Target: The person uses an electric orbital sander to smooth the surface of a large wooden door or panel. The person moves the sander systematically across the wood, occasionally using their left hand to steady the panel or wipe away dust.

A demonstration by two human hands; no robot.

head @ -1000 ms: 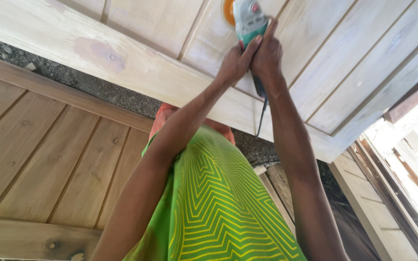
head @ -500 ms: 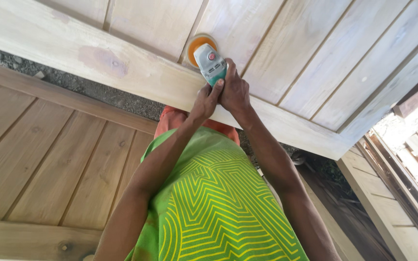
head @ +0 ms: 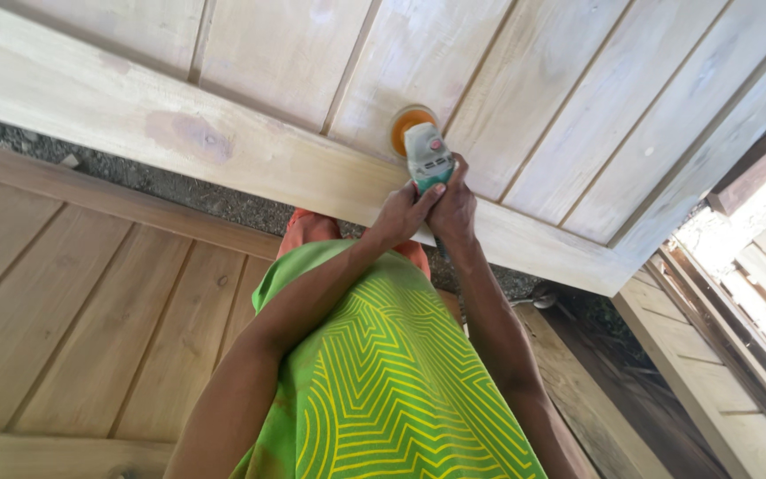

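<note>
The handheld sander [head: 425, 153] (pale grey and teal body, orange disc at its far end) rests on the pale wooden door panel [head: 543, 98], its disc on a plank just above the wide cross rail [head: 223, 146]. Both hands grip its near end: the left hand [head: 401, 213] wraps closed around the handle from the left, the right hand [head: 452, 206] clasps it from the right, the two touching. Below them hangs a green shirt with yellow lines [head: 383, 381]. A second, browner panelled door [head: 73, 310] lies to the left, with gravel ground [head: 170, 191] between.
</note>
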